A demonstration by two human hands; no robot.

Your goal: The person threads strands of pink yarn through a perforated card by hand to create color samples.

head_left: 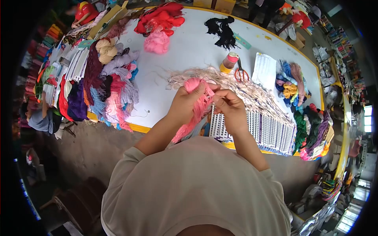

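A hank of pink yarn [191,122] hangs from my left hand [186,100], whose fingers are wrapped round its upper part. Its lower end drops in front of my shirt. Close beside it, my right hand [231,109] pinches at the hank's right edge, with thumb and fingertips together; any single strand between them is too small to make out. Beyond both hands a long bundle of cream and mauve yarn [252,93] lies across the white table [173,51]. Under my right forearm are rows of white cards with holes [267,133].
Red-handled scissors [241,74], a pink-topped container [230,62] and a paper sheet [264,70] lie past my hands. Black yarn [221,33] and red yarn [159,19] sit at the back. Coloured hanks [114,82] fill the left end. A person in red [86,13] is at the far left.
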